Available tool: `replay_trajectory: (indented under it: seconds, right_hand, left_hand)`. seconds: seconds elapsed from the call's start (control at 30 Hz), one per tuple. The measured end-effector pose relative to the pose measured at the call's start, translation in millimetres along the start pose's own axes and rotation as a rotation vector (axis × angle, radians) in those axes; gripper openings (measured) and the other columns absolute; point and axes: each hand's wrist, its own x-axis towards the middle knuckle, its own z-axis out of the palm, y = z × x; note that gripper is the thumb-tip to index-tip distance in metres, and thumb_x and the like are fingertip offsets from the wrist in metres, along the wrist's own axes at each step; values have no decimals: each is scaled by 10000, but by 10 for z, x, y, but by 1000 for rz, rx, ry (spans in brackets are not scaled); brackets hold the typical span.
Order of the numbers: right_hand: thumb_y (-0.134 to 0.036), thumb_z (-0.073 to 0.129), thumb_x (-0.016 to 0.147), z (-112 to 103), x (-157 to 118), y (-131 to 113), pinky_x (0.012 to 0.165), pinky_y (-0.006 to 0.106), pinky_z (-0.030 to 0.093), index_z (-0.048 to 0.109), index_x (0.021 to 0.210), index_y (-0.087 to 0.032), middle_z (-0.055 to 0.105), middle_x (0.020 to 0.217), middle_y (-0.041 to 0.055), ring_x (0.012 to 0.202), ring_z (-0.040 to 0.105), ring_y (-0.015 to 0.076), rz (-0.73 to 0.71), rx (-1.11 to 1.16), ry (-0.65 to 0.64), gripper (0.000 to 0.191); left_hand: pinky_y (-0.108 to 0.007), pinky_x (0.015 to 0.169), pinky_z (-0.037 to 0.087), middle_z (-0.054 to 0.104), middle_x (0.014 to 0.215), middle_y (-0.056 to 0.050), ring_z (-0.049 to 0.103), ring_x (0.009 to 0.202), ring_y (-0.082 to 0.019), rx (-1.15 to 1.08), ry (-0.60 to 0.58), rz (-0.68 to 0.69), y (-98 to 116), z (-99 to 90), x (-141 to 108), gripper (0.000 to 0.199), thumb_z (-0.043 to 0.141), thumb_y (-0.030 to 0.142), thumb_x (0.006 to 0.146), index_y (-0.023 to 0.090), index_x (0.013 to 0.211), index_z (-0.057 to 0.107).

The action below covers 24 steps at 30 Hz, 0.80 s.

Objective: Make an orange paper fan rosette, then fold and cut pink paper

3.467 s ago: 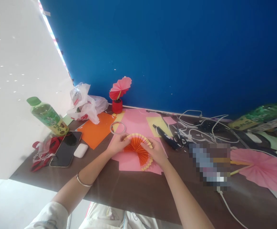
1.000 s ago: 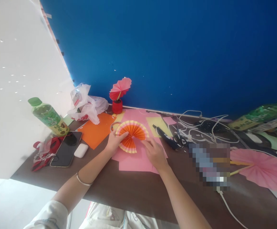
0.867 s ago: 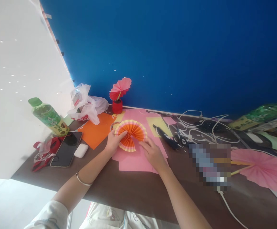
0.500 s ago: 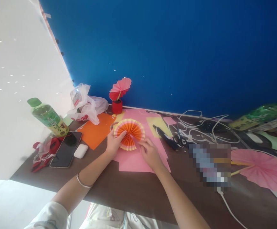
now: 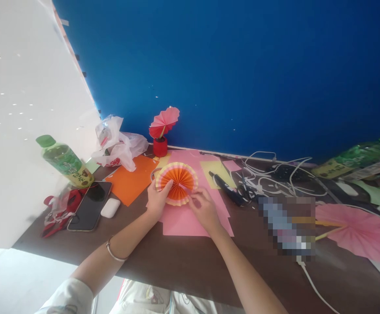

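A round pleated paper fan (image 5: 179, 179), orange in the middle with pink and yellow rings at its rim, is spread into a nearly full circle above pink paper sheets (image 5: 190, 224). My left hand (image 5: 159, 196) grips its left side, thumb lying on the pleats toward the centre. At the lower right rim, my right hand (image 5: 203, 207) pinches the fan's edge between thumb and fingers. A thin pink strip shows on the pleats just left of the right fingertips.
Orange paper (image 5: 132, 179), a phone (image 5: 90, 207) and a green-capped bottle (image 5: 63, 159) are on the left. Behind stands a pink paper flower (image 5: 165, 121) in a red pot (image 5: 160, 147). Right of the fan lie a stapler (image 5: 225, 187), scissors (image 5: 247, 192) and white cables (image 5: 284, 174).
The gap at the fan's lower right has closed, so the circle looks fuller. My right fingers have shifted slightly at the rim; the left hand keeps its hold.
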Motion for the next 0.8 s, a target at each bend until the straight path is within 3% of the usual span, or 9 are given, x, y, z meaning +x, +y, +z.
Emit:
replay_trajectory:
  seconds: [0.2, 0.3, 0.47, 0.6, 0.7, 0.8]
  right_hand:
    - [-182, 399, 883, -163, 3, 128, 819, 372, 491, 615, 890, -225, 574, 902, 83, 912, 554, 214, -218, -199, -35, 221]
    - [-101, 390, 870, -212, 14, 201, 824, 376, 493, 626, 884, -201, 593, 866, 93, 952, 534, 230, -399, -384, -76, 256]
    - [-19, 411, 837, -206, 38, 250, 782, 342, 496, 624, 789, -143, 601, 781, 99, 908, 541, 220, -571, -586, -63, 251]
    - [-84, 429, 855, -210, 50, 221, 667, 287, 492, 602, 748, -154, 607, 795, 88, 817, 570, 182, -484, -521, -8, 216]
    - [-159, 461, 857, -224, 49, 180, 582, 258, 464, 575, 723, -155, 614, 819, 79, 707, 572, 147, -388, -447, 32, 176]
    - [-200, 467, 854, -221, 36, 173, 564, 248, 457, 564, 730, -160, 612, 839, 75, 671, 569, 134, -321, -368, -15, 163]
  left_hand:
    - [-327, 752, 495, 668, 897, -80, 629, 841, -216, -164, -148, -105, -97, -29, 74, 333, 680, 392, 656, 146, 872, 615]
    - [-330, 757, 494, 667, 888, -76, 629, 825, -211, -173, -225, -93, -75, -53, 102, 330, 681, 381, 656, 138, 870, 612]
    - [-331, 779, 487, 652, 865, -57, 623, 826, -191, -82, -224, -15, -53, -67, 123, 326, 671, 349, 671, 146, 905, 570]
    - [-333, 838, 465, 621, 973, -65, 607, 914, -186, -18, -232, 136, -149, -87, 185, 369, 678, 292, 670, 176, 986, 527]
    - [-329, 780, 487, 625, 915, -61, 621, 851, -180, -38, -247, 102, -200, -116, 237, 360, 656, 301, 695, 181, 1003, 512]
    - [-322, 735, 495, 636, 874, -59, 631, 797, -178, -72, -245, 49, -193, -143, 269, 354, 649, 315, 702, 177, 996, 509]
